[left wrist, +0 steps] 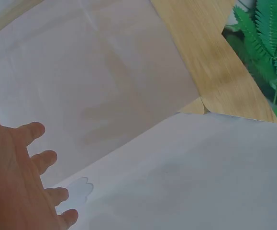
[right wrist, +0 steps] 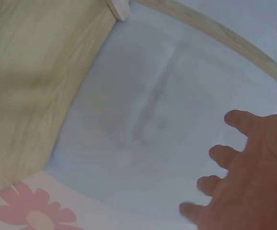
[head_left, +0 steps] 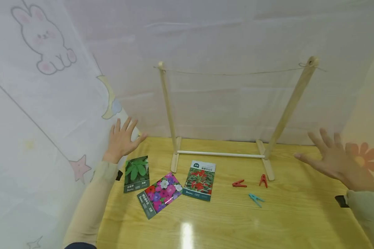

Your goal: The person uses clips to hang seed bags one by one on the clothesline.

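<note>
My left hand (head_left: 121, 141) is held with fingers spread near the table's back left corner, holding nothing. Closest to it lies a seed packet with green leaves (head_left: 137, 173). Beside that are a packet with pink and purple flowers (head_left: 163, 193), set at a slant, and a packet with red flowers (head_left: 200, 180). On the right, my right hand (head_left: 333, 159) also has its fingers spread and holds nothing. Between the hands lie two red clothespins, one left (head_left: 239, 183) and one right (head_left: 263, 180), plus a blue clothespin (head_left: 256, 199).
A wooden stand with a left post (head_left: 167, 107) and a right post (head_left: 291, 103) rises at the back of the table (head_left: 224, 224). A thin string (head_left: 224, 74) runs between the post tops; a white rod (head_left: 221, 154) joins the feet. Pale printed sheets (head_left: 205, 34) surround the table.
</note>
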Action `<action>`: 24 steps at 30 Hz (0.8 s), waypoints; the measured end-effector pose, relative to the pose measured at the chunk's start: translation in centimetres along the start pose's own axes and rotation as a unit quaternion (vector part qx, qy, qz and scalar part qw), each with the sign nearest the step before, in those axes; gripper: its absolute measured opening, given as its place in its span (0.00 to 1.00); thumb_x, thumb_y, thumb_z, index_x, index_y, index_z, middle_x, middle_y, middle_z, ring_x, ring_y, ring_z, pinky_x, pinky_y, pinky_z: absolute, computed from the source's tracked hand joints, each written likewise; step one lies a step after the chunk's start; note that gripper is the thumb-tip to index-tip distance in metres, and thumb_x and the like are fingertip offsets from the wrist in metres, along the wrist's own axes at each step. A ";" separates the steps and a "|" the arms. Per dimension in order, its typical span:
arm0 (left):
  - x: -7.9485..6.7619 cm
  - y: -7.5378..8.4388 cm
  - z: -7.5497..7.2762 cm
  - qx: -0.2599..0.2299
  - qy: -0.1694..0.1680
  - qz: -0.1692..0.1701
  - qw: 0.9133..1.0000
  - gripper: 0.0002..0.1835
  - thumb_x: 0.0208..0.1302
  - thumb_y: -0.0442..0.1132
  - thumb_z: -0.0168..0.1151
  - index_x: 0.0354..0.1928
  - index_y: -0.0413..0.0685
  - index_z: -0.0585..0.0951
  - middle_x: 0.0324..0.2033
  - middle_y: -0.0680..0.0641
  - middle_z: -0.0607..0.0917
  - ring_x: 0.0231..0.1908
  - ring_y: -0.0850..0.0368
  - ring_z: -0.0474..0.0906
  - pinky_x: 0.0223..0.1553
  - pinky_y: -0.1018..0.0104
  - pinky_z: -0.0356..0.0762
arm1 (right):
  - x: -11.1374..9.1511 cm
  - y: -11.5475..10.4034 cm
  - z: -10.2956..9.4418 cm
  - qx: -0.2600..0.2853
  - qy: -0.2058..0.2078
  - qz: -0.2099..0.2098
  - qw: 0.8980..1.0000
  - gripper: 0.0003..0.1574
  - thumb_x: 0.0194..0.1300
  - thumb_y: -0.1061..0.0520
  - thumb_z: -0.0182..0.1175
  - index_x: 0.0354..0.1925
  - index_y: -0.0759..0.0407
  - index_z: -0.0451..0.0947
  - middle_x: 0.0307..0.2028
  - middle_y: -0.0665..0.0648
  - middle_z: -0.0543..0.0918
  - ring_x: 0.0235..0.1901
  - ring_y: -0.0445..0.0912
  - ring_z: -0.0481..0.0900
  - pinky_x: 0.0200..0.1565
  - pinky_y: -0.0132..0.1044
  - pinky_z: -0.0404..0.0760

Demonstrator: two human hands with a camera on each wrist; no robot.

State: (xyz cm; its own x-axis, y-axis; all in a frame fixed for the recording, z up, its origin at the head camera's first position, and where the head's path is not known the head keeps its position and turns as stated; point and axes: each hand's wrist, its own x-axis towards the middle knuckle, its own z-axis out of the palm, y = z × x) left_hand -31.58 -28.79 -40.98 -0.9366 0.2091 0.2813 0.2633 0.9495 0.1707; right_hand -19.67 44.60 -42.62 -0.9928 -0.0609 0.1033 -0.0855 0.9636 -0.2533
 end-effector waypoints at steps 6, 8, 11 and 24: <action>-1.7 -0.7 0.8 -0.013 0.000 -0.006 1.000 0.49 0.73 0.73 0.53 0.86 0.53 0.58 0.83 0.33 0.58 0.80 0.19 0.46 0.76 0.21 0.45 | -1.2 -0.9 2.2 0.030 0.018 -0.012 0.999 0.67 0.72 0.28 0.63 0.87 0.56 0.41 0.84 0.73 0.38 0.80 0.79 0.31 0.63 0.89 0.46; -2.2 -1.1 1.2 -0.012 0.003 -0.006 1.000 0.50 0.73 0.73 0.53 0.85 0.50 0.59 0.81 0.31 0.60 0.78 0.19 0.50 0.74 0.21 0.49 | -1.8 -1.4 2.8 0.048 0.019 -0.018 0.999 0.65 0.71 0.30 0.65 0.87 0.57 0.45 0.84 0.73 0.43 0.79 0.81 0.40 0.61 0.88 0.52; -2.8 -1.6 1.8 -0.012 0.010 -0.007 1.000 0.50 0.73 0.73 0.54 0.83 0.46 0.62 0.80 0.31 0.63 0.76 0.21 0.56 0.72 0.22 0.55 | -2.7 -2.0 3.7 0.061 0.033 -0.028 0.997 0.62 0.71 0.32 0.68 0.85 0.60 0.52 0.82 0.75 0.53 0.73 0.83 0.55 0.56 0.86 0.62; -3.2 -1.5 3.6 -0.053 -0.016 -0.013 0.998 0.51 0.74 0.73 0.53 0.83 0.43 0.61 0.79 0.29 0.63 0.74 0.22 0.61 0.72 0.23 0.60 | -5.6 -5.4 6.2 0.119 0.028 -0.029 0.992 0.55 0.69 0.35 0.71 0.80 0.59 0.63 0.74 0.79 0.65 0.67 0.84 0.63 0.53 0.84 0.66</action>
State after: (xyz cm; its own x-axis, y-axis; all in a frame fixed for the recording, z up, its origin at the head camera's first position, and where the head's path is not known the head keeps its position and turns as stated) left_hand -29.77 -30.03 -45.55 -0.9498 0.1946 0.2451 0.2611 0.9246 0.2775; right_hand -14.13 38.12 -47.76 -0.9798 -0.0936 0.1767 -0.1668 0.8699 -0.4642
